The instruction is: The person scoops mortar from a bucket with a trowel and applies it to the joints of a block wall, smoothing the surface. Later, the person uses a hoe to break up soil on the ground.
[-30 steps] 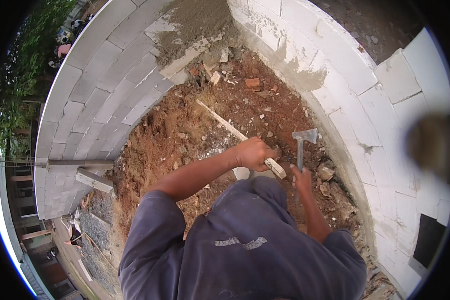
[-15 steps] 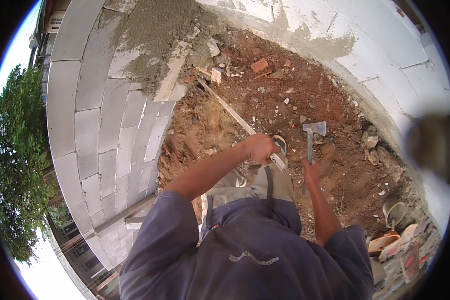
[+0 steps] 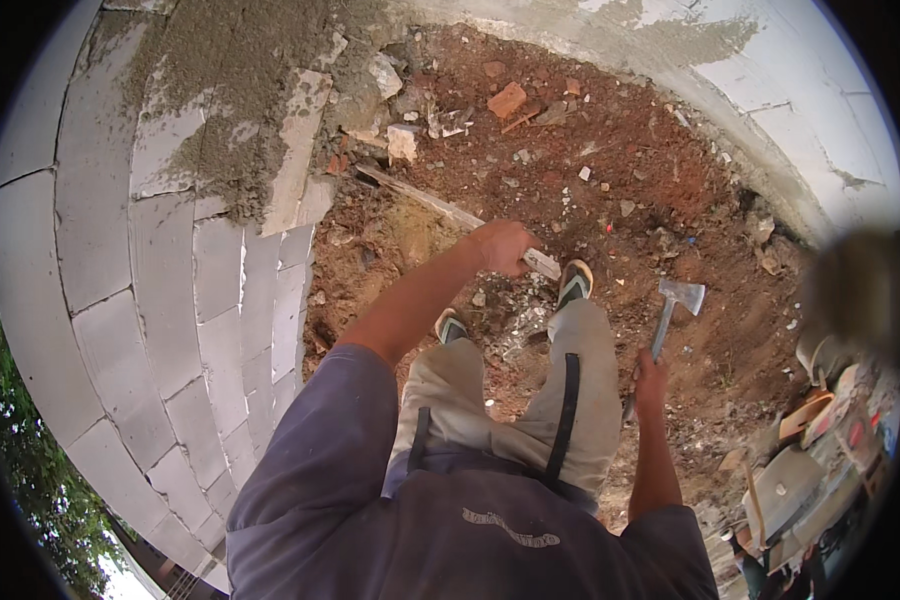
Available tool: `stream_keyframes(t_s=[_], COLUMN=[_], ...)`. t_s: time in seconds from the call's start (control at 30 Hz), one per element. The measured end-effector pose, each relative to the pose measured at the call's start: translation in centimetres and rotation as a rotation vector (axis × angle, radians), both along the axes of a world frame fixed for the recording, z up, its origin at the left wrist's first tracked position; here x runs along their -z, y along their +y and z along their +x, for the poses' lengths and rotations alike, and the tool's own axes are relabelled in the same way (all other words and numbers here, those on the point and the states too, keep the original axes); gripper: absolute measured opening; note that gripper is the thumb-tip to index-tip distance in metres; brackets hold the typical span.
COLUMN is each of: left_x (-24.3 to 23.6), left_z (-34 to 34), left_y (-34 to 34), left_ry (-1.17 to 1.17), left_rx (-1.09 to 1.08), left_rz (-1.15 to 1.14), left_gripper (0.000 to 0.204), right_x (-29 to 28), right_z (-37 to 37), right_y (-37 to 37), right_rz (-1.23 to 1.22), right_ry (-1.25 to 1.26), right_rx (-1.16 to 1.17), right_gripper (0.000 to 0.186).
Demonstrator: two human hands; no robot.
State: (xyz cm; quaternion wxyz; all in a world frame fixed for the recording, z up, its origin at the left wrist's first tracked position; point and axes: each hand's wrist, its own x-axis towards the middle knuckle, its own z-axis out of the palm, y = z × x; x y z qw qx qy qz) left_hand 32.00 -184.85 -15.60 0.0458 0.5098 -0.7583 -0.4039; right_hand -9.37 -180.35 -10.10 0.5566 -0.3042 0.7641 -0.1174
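Note:
My left hand (image 3: 503,248) is closed round the near end of a long, rough wooden batten (image 3: 425,199). The batten slants away to the far left, and its far end lies by the rubble at the foot of the block wall. In my right hand (image 3: 650,382) is a hatchet (image 3: 681,295), gripped by its handle. Its pale metal head is up and away from me, above the dirt. My feet in sandals (image 3: 574,282) stand on the soil between the two hands.
A grey block wall (image 3: 120,340) smeared with wet mortar (image 3: 220,120) rises at the left. Another pale wall (image 3: 770,130) curves along the far right. Broken brick (image 3: 506,100) and stones (image 3: 403,142) lie on the reddish soil (image 3: 610,180). Boards and clutter (image 3: 800,480) fill the near right.
My view has shifted, bringing more of my legs and feet into sight. My left hand keeps the batten, now lying at a flatter slant. The hatchet is farther right and tilted.

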Motion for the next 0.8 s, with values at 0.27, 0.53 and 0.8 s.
stream_keyframes(t_s=[0.27, 0.53, 0.8], left_x=[13.1, 27.8, 36.4], left_z=[-8.3, -16.8, -19.8], left_y=[-1.6, -1.6, -4.3], left_ry=[0.004, 0.022, -0.014], left_rx=[0.069, 0.041, 0.046], left_rz=[-0.042, -0.037, -0.126], left_gripper=[0.03, 0.027, 0.022], right_x=[18.9, 42.2, 48.8], right_z=[3.3, 1.9, 2.7], right_y=[3.3, 3.1, 0.8], right_rz=[0.032, -0.268, -0.213], right_ry=[-0.065, -0.136, -0.258], right_rx=[0.066, 0.034, 0.295], right_gripper=[0.034, 0.035, 0.031])
